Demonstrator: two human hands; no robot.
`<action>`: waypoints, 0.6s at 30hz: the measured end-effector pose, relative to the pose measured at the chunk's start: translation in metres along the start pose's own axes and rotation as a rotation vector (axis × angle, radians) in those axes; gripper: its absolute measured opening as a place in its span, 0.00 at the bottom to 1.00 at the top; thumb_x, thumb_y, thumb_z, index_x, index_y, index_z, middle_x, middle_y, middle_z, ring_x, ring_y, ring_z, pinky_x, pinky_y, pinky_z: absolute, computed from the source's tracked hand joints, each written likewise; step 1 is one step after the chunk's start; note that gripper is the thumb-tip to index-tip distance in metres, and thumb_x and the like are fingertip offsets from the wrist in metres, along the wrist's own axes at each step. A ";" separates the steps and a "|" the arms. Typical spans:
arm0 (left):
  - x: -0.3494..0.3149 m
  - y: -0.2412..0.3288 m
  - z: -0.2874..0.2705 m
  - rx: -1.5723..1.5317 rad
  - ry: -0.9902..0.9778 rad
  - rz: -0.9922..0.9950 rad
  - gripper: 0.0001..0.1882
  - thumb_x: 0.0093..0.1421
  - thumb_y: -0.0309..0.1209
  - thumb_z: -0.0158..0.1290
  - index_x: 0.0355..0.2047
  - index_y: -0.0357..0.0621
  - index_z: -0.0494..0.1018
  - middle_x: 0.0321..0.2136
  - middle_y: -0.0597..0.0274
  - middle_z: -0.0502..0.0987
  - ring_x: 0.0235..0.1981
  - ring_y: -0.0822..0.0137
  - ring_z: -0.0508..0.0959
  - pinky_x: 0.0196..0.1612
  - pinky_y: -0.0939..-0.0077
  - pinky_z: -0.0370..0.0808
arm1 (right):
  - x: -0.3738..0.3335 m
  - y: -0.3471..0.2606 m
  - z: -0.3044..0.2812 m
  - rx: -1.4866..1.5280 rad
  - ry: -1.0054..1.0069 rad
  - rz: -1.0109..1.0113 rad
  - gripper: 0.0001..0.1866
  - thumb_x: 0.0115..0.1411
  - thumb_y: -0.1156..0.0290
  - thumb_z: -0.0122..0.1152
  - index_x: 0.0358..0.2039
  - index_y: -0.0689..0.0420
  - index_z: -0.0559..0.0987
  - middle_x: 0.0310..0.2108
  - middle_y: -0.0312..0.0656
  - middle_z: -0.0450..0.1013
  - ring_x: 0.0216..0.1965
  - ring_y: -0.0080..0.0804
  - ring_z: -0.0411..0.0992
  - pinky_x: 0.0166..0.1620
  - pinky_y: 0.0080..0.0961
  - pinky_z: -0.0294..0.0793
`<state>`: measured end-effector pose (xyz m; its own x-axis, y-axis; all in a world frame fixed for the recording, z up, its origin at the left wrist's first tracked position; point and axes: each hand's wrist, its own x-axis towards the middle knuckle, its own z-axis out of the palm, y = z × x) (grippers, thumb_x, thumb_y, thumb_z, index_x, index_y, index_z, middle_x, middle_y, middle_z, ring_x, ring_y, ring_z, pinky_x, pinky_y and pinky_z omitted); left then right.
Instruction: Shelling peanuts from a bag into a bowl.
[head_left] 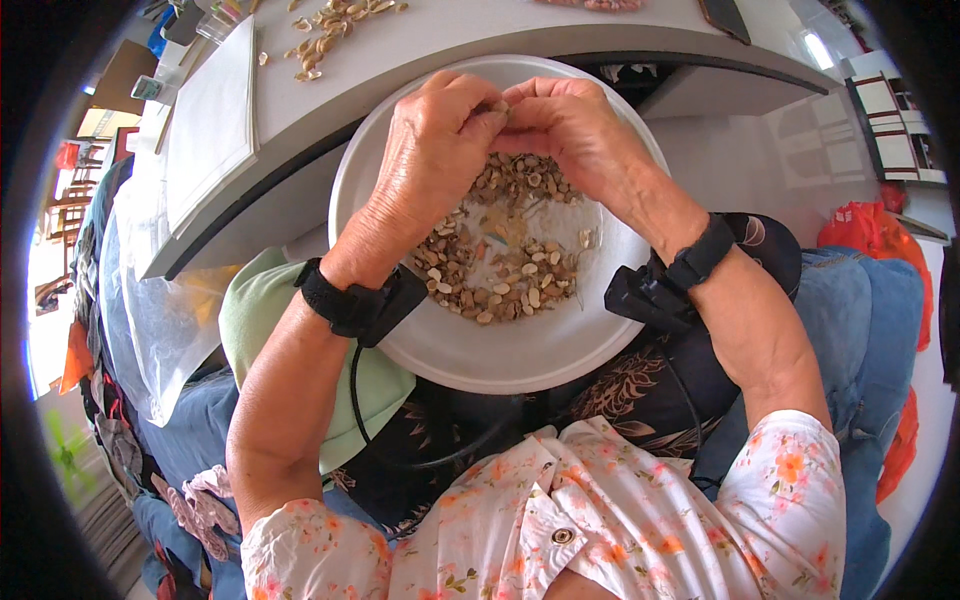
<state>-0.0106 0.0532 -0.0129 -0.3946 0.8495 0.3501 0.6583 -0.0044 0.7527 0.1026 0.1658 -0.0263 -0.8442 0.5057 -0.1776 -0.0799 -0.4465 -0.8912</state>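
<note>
My left hand and my right hand meet above the far part of a round white basin. The fingertips of both are pinched together around a small tan nut, mostly covered by the fingers. Below them, many broken brown and tan nut shells lie scattered over the basin's bottom. The basin rests against my lap, its far side by the table edge. On the table beyond lies a loose pile of beige nuts in their shells.
A grey-white table curves across the far side. On it are white paper sheets, a pinkish heap and a dark flat object. A clear plastic bag hangs at left; a red bag is at right. Black cables run from my wristbands.
</note>
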 end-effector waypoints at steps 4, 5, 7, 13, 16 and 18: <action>-0.001 0.000 0.001 0.122 -0.011 0.109 0.04 0.52 0.25 0.52 0.28 0.36 0.72 0.29 0.47 0.73 0.32 0.47 0.74 0.34 0.61 0.72 | 0.001 0.005 -0.003 -0.026 -0.016 0.045 0.08 0.53 0.79 0.51 0.32 0.71 0.73 0.31 0.47 0.73 0.32 0.33 0.76 0.38 0.26 0.81; -0.001 -0.001 0.001 0.120 -0.012 0.109 0.04 0.52 0.25 0.52 0.28 0.36 0.72 0.29 0.47 0.73 0.32 0.47 0.74 0.34 0.61 0.72 | 0.001 0.007 -0.005 -0.026 -0.015 0.046 0.08 0.53 0.79 0.51 0.32 0.71 0.73 0.31 0.47 0.73 0.32 0.33 0.76 0.38 0.26 0.81; -0.002 -0.001 0.000 0.180 -0.019 0.186 0.03 0.50 0.22 0.51 0.26 0.36 0.70 0.29 0.46 0.72 0.31 0.47 0.74 0.33 0.60 0.73 | 0.002 0.008 -0.005 0.049 -0.048 0.064 0.09 0.55 0.76 0.51 0.33 0.70 0.74 0.32 0.46 0.73 0.33 0.32 0.75 0.38 0.27 0.81; -0.002 -0.002 -0.001 0.407 -0.060 0.457 0.07 0.43 0.20 0.49 0.26 0.37 0.67 0.26 0.47 0.71 0.29 0.47 0.74 0.32 0.61 0.74 | 0.005 0.010 -0.007 0.216 -0.045 0.195 0.09 0.57 0.74 0.51 0.33 0.68 0.74 0.32 0.45 0.72 0.33 0.33 0.74 0.40 0.31 0.79; -0.001 -0.006 -0.002 0.350 -0.028 0.356 0.06 0.45 0.21 0.51 0.26 0.36 0.69 0.27 0.48 0.72 0.29 0.47 0.74 0.32 0.61 0.74 | 0.007 0.011 -0.003 0.246 0.022 0.244 0.10 0.59 0.72 0.48 0.32 0.68 0.74 0.32 0.47 0.72 0.34 0.36 0.74 0.43 0.34 0.78; 0.001 -0.007 -0.006 0.251 -0.007 0.257 0.05 0.46 0.22 0.51 0.26 0.35 0.70 0.26 0.47 0.72 0.29 0.47 0.74 0.32 0.61 0.74 | 0.006 0.009 -0.003 0.294 0.009 0.256 0.11 0.60 0.72 0.48 0.32 0.68 0.74 0.32 0.48 0.72 0.35 0.38 0.74 0.44 0.35 0.77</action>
<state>-0.0191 0.0506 -0.0146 -0.1915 0.8413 0.5054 0.8729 -0.0894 0.4796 0.0982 0.1673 -0.0362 -0.8519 0.3568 -0.3835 -0.0172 -0.7507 -0.6604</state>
